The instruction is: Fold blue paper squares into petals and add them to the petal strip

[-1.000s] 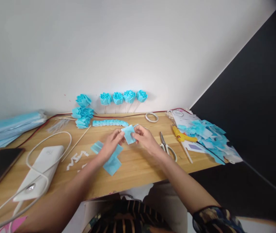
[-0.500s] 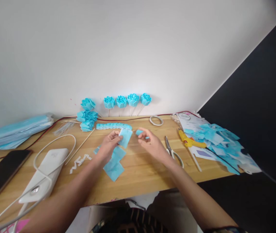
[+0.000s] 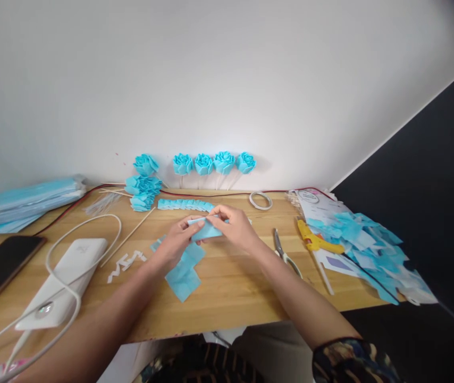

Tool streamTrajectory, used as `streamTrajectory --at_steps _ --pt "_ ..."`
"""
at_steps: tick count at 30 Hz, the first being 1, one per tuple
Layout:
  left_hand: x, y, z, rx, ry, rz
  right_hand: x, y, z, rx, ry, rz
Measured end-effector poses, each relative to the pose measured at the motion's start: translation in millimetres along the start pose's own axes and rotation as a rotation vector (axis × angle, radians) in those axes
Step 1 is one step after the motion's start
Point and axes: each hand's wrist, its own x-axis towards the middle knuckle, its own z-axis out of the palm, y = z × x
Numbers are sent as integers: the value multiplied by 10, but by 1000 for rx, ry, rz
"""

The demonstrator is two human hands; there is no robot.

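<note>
Both hands meet above the middle of the table on one blue fabric piece (image 3: 207,230). My left hand (image 3: 178,238) pinches its left side between thumb and fingers. At its upper right, my right hand (image 3: 235,226) is closed on the same piece, with thumb and fingertips along the edge. Whether a second piece lies under my right fingers is hidden. Loose blue squares (image 3: 183,279) lie on the wood just below my left hand. Behind the hands runs a row of folded blue petals (image 3: 185,205), its right end close to my right fingertips.
Several blue flowers (image 3: 224,163) on sticks lean at the wall; more flowers (image 3: 143,186) are stacked left. Scissors (image 3: 280,250), a yellow glue gun (image 3: 314,239), a tape ring (image 3: 260,200) and blue scraps (image 3: 366,244) lie right. A power bank (image 3: 67,282) and phone (image 3: 1,271) lie left.
My right hand has moved left to my left hand and now grips the blue piece too. The piece has turned from hanging upright to lying sideways between both hands.
</note>
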Motion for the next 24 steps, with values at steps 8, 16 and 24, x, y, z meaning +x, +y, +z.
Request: streamTrajectory --at_steps 8,16,24 --pt "12 -59 -6 275 49 -18 -42 207 90 266 123 81" --pt "-7 -6 39 295 94 -45 -40 260 38 255 141 64" --pt "-18 36 56 291 140 -57 -34 293 -68 317 171 50"
